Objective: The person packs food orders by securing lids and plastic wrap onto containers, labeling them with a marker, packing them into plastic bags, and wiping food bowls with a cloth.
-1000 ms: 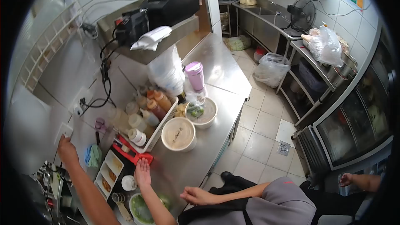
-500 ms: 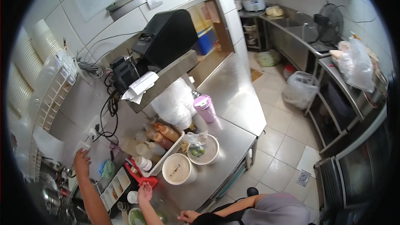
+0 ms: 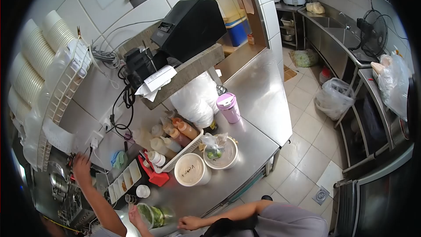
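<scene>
My left hand (image 3: 137, 216) is low on the counter beside a clear container of leafy greens (image 3: 154, 215). Motion blurs its fingers, so whether they touch the container is unclear. To the right, my right hand (image 3: 190, 223) is closed in a loose fist over the counter edge; nothing shows in it. Another person's hand (image 3: 82, 169) reaches from the left toward a wall socket (image 3: 94, 140), near a thin dark cord. Close by are a white-lidded jar (image 3: 143, 191), a red plastic tool (image 3: 157, 177) and a white divided tray (image 3: 125, 181).
A lidded tub with writing (image 3: 192, 170) and a tub topped by a bag (image 3: 221, 156) stand mid-counter. Behind them are a basket of sauce bottles (image 3: 180, 160) and a pink tumbler (image 3: 228, 108). A black machine (image 3: 193, 28) sits on the shelf above.
My left hand has drawn down and left, away from the red tool to the container of greens. My right hand has shifted slightly left. The other person's hand is slightly lower. The view has shifted.
</scene>
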Action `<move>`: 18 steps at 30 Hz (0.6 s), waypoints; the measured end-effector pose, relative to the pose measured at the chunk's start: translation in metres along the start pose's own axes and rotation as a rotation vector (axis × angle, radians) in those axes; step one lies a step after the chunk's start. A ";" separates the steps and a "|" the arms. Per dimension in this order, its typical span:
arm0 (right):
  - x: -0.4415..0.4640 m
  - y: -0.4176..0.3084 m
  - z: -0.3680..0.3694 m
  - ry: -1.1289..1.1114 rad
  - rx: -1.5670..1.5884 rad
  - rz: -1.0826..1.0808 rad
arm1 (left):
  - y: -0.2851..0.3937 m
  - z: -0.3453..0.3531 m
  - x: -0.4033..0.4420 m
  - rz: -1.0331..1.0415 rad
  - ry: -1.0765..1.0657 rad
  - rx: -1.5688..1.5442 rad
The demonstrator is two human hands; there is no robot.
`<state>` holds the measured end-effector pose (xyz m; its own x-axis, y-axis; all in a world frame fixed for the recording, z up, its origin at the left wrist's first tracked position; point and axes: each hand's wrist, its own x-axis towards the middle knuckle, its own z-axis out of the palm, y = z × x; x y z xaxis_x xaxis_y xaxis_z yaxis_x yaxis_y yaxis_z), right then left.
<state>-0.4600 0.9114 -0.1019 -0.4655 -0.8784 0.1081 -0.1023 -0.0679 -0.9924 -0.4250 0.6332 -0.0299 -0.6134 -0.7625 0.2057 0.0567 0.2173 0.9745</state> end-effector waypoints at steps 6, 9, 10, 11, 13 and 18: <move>0.041 -0.063 0.019 -0.148 0.018 0.029 | -0.005 -0.061 0.010 0.144 0.201 0.189; 0.048 -0.052 0.026 -0.178 0.150 0.164 | -0.008 -0.088 0.015 0.073 0.115 0.249; 0.049 -0.046 0.029 -0.154 0.081 0.108 | -0.010 -0.093 0.014 -0.052 0.135 0.293; 0.049 -0.039 0.032 -0.133 0.015 0.050 | -0.008 -0.095 0.012 -0.178 0.157 0.333; 0.051 -0.035 0.029 -0.214 0.063 0.143 | 0.007 -0.075 -0.011 -0.332 0.246 -0.019; 0.036 -0.049 -0.006 -0.211 0.062 0.196 | -0.038 -0.073 -0.006 -0.119 0.165 -0.441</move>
<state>-0.4775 0.8859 -0.0487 -0.2774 -0.9561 -0.0939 0.0280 0.0897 -0.9956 -0.3658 0.5849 -0.0616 -0.5049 -0.8606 0.0669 0.3439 -0.1294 0.9301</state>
